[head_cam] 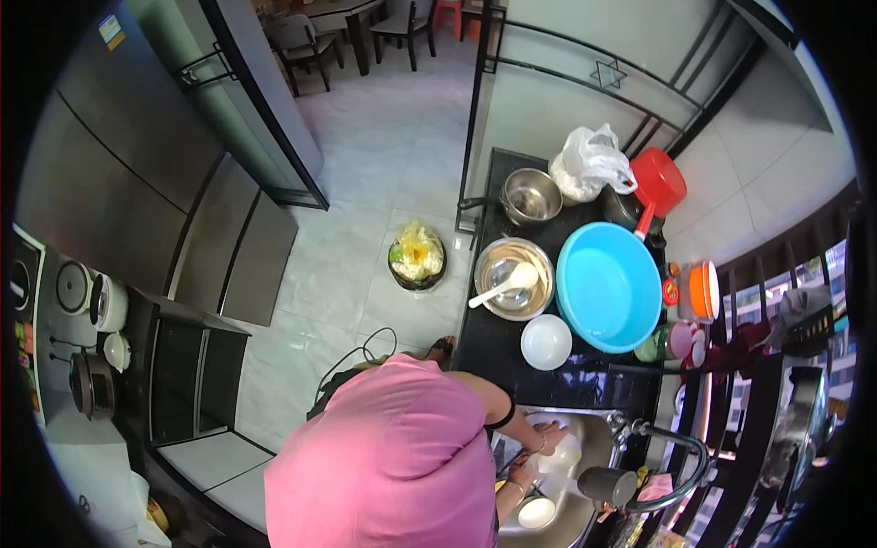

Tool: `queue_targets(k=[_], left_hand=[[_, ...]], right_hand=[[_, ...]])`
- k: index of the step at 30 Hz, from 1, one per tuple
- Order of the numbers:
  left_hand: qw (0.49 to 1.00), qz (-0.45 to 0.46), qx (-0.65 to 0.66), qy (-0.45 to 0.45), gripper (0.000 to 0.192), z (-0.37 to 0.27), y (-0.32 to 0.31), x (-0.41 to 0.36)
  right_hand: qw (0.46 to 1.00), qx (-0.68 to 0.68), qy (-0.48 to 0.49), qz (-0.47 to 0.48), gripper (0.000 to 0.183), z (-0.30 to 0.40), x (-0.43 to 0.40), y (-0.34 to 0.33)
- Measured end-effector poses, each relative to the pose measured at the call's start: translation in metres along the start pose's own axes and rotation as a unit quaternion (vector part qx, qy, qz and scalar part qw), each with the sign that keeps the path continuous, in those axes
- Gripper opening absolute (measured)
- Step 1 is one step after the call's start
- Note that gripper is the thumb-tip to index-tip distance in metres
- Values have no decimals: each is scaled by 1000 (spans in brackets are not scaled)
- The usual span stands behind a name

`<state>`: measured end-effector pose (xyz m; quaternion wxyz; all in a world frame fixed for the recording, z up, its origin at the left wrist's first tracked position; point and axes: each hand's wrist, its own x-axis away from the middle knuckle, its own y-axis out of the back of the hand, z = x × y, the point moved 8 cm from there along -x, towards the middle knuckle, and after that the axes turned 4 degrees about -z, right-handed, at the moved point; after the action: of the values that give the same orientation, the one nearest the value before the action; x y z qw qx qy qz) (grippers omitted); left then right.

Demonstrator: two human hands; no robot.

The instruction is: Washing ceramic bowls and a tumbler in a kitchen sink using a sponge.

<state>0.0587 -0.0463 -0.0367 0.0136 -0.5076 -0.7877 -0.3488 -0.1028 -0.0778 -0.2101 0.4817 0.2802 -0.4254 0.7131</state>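
Note:
Over the stainless steel sink [601, 455], both my hands are close together at a white bowl [563, 453]. My left hand [550, 437], on the arm with a black band, is on the bowl's upper side and grips it. At the bowl's near edge is my right hand [523, 471], with a bracelet at the wrist; its fingers are too small and partly hidden to read. Another white bowl [536, 512] lies in the sink below my right hand. My pink top [384, 459] hides part of the sink's near side.
A curved faucet [700, 452] and dark grey cup [608, 486] are beyond the sink. The black counter [479, 356] holds a white bowl [546, 342], blue basin [606, 288], metal bowl [490, 264] with a white ladle [517, 277], saucepan [532, 195] and red dipper [659, 179]. A filled bin [418, 257] stands on the floor.

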Motion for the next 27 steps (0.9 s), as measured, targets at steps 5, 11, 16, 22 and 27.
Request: queue_targets(k=[5,11,16,22,27], left_hand=[[997,2,59,-54,56,-11,9,8],[966,75,-120,-215,56,-60,-9,-1],[983,135,42,-113,46,-10,-17,-7],[961,169,199,-95,46,-7,-49,-2],[988,80,73,-109,46,-26,-65,-11]], right_hand=[[995,-24,50,-82,22,5,4,1],[976,34,102,-191,26,65,-28,111],[928,213,231,-198,31,61,94,-32],[631,572,386,-354,22,92,154,-77],[671,426,515,-321,35,93,179,-67]])
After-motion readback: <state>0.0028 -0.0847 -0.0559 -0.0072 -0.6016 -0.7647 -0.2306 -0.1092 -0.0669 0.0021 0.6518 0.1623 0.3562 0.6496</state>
